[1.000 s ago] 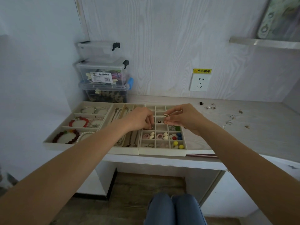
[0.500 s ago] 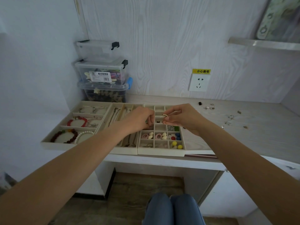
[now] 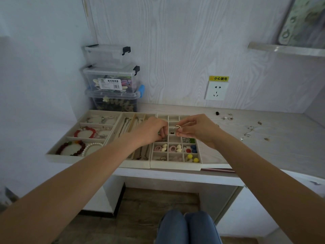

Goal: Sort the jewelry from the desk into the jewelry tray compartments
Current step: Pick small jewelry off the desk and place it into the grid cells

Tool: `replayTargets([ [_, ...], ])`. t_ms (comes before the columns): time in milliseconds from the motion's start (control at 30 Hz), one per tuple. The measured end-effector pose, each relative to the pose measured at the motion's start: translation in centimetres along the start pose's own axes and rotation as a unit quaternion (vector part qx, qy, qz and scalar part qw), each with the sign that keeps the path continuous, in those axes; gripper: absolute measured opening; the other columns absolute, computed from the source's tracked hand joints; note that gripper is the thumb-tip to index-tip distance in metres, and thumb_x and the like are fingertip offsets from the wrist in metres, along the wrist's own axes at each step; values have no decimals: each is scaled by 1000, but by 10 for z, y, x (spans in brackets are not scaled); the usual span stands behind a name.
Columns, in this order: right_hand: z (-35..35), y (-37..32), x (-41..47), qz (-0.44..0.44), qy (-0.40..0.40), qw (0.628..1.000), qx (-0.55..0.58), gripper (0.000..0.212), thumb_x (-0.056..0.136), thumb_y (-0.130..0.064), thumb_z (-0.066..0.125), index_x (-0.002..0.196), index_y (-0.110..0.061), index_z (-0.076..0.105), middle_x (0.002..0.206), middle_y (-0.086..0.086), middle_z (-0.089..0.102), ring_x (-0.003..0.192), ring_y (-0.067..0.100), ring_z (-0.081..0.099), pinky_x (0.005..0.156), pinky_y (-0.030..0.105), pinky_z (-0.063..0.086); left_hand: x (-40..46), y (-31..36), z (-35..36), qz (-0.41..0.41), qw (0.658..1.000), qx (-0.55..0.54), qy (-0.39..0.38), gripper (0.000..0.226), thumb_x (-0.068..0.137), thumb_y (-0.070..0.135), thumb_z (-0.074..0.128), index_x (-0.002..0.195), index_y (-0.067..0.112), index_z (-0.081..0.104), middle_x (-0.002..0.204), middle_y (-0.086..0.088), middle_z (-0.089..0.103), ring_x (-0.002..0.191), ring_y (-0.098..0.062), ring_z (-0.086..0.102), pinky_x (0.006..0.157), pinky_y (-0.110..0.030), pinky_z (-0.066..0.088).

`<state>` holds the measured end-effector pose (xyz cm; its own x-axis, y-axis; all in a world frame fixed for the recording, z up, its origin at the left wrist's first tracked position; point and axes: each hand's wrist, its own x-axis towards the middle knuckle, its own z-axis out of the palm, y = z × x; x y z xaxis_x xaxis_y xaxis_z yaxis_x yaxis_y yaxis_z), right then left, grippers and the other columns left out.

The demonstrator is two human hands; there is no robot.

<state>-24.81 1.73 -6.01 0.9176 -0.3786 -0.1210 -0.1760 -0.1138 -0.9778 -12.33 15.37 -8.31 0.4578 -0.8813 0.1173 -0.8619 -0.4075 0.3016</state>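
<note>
Over the tray (image 3: 175, 166), the left hand (image 3: 151, 132) curled knuckles-up, its fingers pinching something too small to tell. Right of it, the right hand (image 3: 198, 129) pinched a small earring (image 3: 176, 127) above the tray's grid compartments.

Three clear storage boxes (image 3: 112, 80) stand stacked in the back left corner. A wall socket (image 3: 216, 90) carries a yellow label (image 3: 219, 78). A shelf (image 3: 286, 49) juts out upper right.

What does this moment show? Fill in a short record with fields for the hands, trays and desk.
right hand: pinches a small curved earring above the grid tray
left hand: fingers curled down at the grid tray's left edge; what they hold is hidden
bracelet tray: red bracelet, pearl bracelet
desk: loose earrings at right
</note>
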Motion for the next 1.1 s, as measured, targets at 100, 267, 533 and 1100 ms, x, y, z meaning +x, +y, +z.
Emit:
replayTargets([
  [100, 1, 1, 0, -2, 1, 1000, -11, 17, 81, 9, 63, 90, -5, 66, 101, 24, 66, 81, 21, 69, 70, 19, 58, -1, 0, 2, -3, 1000, -14, 1, 18, 81, 6, 68, 88, 22, 64, 86, 9, 66, 81, -4, 62, 86, -29, 51],
  [267, 3, -2, 1, -10, 7, 999, -34, 19, 80, 6, 66, 95, -4, 67, 94, 18, 67, 76, 16, 68, 67, 16, 56, -3, -1, -4, -8, 999, -42, 22, 18, 82, 7, 67, 95, 19, 64, 91, 8, 65, 80, 0, 58, 80, -20, 48],
  [533, 20, -1, 5, -3, 16, 1000, 16, 19, 75, 2, 72, 81, -3, 56, 89, 22, 68, 76, 24, 71, 69, 24, 59, -17, 7, -15, -8, 981, -179, 70, 16, 77, 15, 74, 92, 17, 67, 88, 6, 70, 81, 1, 64, 69, -6, 45],
  [1100, 40, 6, 29, -109, 10, 922, -373, 11, 80, -10, 70, 91, -7, 72, 89, 11, 72, 85, 21, 67, 82, 32, 54, -18, -5, -19, -30, 998, -21, 49, 14, 76, 23, 75, 90, 20, 75, 89, 5, 50, 79, -9, 49, 67, -19, 35],
])
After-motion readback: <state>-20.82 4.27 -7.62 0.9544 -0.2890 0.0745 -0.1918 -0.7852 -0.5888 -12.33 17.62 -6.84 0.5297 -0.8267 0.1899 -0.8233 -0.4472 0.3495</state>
